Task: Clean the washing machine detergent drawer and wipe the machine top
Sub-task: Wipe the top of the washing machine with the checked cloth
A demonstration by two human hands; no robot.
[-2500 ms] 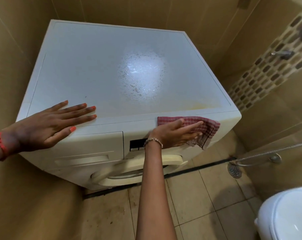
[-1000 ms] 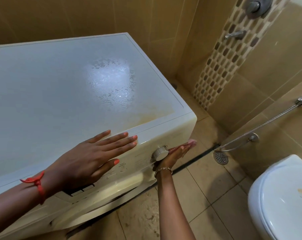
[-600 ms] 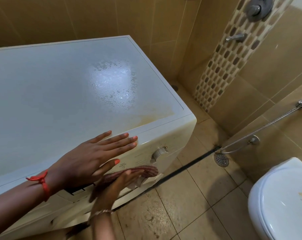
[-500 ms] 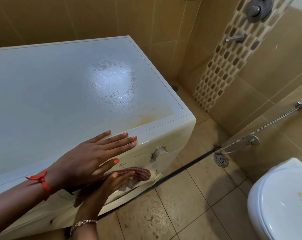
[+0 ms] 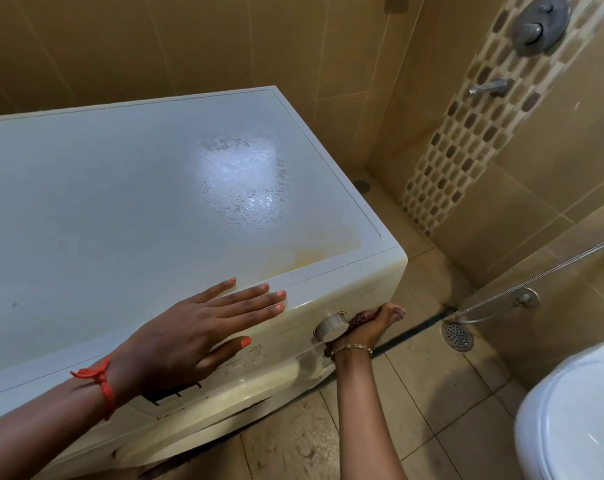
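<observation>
Tan bathroom tiles surround a white washing machine (image 5: 155,202). At its front right corner the right hand (image 5: 373,325) presses a checked cloth (image 5: 357,318), mostly hidden, against the control panel just beside the dial (image 5: 331,326); how tightly that grip closes cannot be told. Flat and open, holding nothing, the left hand (image 5: 196,332) rests on the machine top's front edge. Near that corner the top shows a yellowish stain (image 5: 314,249). A toilet (image 5: 570,417) stands at lower right.

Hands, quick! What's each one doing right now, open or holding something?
Left hand: open, flat on the washing machine front edge, holding nothing.
Right hand: pressing a checked cloth against the front by the dial; cloth mostly hidden.
</observation>
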